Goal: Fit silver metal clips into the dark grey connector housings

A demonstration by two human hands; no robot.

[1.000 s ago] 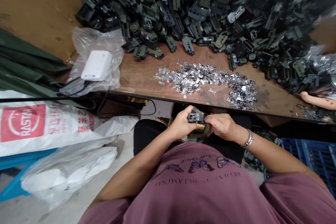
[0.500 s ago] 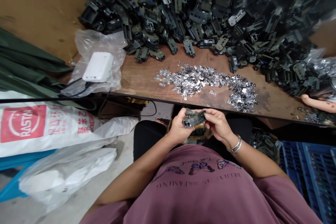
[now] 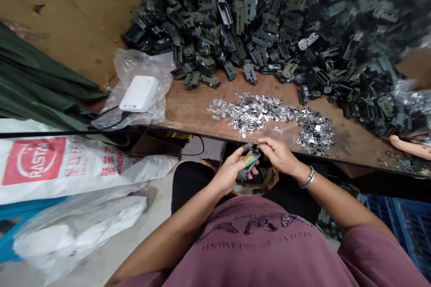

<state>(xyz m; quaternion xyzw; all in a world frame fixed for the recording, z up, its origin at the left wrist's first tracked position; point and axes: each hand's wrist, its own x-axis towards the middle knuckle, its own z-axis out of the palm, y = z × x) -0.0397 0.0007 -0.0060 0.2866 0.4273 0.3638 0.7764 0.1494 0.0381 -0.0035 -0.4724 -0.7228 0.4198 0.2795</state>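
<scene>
My left hand (image 3: 231,171) is wrapped round a dark grey plastic housing (image 3: 247,171), held tilted over my lap just below the table edge. An orange-yellow part and a green strip show on the housing's near side. At its upper end, my right hand (image 3: 276,156) has its fingers closed in a pinch; whatever lies between the fingertips is hidden. Below both hands, an open container (image 3: 269,184) between my knees holds more dark parts. A heap of small shiny metal clips (image 3: 257,112) lies on the wooden table (image 3: 188,103) in front of me.
A large pile of dark plastic housings (image 3: 262,36) covers the table's back and right. On the left, a white box (image 3: 138,94) with a cable rests on clear plastic. Another person's finger (image 3: 409,147) shows at far right. Blue crates (image 3: 412,219) stand right; a printed sack (image 3: 84,157) lies left.
The housing has turned in my left hand, so its orange-yellow and green parts now show. My right hand has shifted to its upper end. The whole view has tilted slightly.
</scene>
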